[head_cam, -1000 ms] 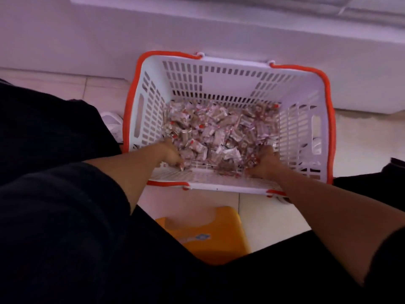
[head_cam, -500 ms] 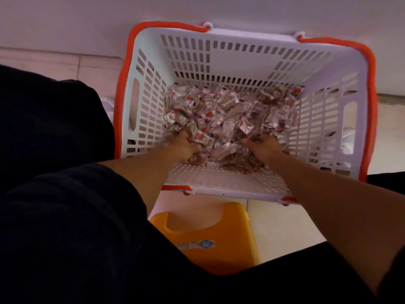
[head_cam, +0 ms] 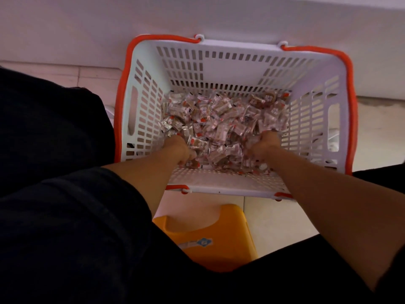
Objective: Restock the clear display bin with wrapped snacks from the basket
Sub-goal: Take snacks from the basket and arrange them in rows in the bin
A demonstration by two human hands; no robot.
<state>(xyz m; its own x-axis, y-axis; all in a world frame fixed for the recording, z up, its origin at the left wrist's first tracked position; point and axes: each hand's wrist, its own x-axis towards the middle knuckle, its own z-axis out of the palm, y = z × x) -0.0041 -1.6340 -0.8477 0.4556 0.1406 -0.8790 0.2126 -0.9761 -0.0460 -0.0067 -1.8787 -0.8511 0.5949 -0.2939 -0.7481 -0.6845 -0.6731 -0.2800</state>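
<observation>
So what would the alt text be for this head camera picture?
Both hands, left hand and right hand, dig into a pile of wrapped snacks in a white basket with orange trim. An orange stool stands on the floor below it.

left hand [head_cam: 178,148] fingers: buried in the wrapped snacks [head_cam: 221,121], can't see how they lie
right hand [head_cam: 264,143] fingers: also sunk in the pile; grip not readable
snack labels: print too small and blurred to read
basket [head_cam: 219,69] floor: covered by the pile, only the near strip shows
basket near rim: crossed by both forearms
yellow stool [head_cam: 210,235]: lower part hidden behind dark clothing; sticker on it unreadable
white object beyond the basket's right wall: seen only through the slots, possibly a shoe
dark clothing [head_cam: 65,216]: cut off at left and bottom edges
</observation>
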